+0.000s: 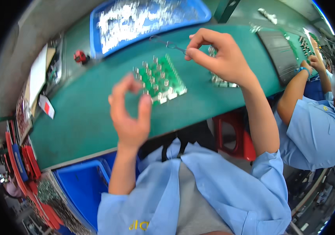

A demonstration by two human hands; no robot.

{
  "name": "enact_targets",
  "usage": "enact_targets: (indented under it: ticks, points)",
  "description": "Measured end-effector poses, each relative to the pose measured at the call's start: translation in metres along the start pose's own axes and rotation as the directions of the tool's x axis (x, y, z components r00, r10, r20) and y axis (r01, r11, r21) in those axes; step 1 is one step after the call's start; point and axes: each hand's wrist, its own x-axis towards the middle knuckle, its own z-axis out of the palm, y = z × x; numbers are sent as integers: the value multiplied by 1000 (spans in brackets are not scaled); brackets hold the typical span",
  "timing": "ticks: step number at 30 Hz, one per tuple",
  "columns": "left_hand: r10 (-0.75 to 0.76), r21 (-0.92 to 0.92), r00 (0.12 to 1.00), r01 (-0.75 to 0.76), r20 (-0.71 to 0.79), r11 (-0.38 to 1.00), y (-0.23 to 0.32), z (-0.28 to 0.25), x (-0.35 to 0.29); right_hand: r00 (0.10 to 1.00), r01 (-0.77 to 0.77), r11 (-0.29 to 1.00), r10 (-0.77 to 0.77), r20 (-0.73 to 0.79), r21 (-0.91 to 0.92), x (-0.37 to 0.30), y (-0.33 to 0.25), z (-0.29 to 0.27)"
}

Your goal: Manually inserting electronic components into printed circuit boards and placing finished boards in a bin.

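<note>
A green circuit board lies on the green table, with several shiny metal parts standing on it and pale connectors along its near edge. My left hand, slightly blurred, hovers at the board's left edge with thumb and fingers apart and nothing visible between them. Above and right of the board, my right hand pinches the end of a thin dark strip with loops; its exact kind cannot be made out. Partly hidden beneath my right hand is another circuit board.
A blue tray heaped with shiny metal pieces stands at the back. A small red object sits to its left. Below the table edge is a blue bin. A red stool and a co-worker in a blue shirt are at right.
</note>
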Motion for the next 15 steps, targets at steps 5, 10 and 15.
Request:
enact_targets:
  ticks: [5,10,15]
  points:
    - [-9,-35,972,17,235,999,9,-20,24,887,463,791,-408,219,-401,-5,-18,30]
    - [27,-1,932,-28,362,1000,-20,-22,23,831,554,762,-482,278,-335,-13,16,51]
    - [61,65,936,-89,346,994,-46,-22,18,784,591,563,-571,245,-578,-10,18,75]
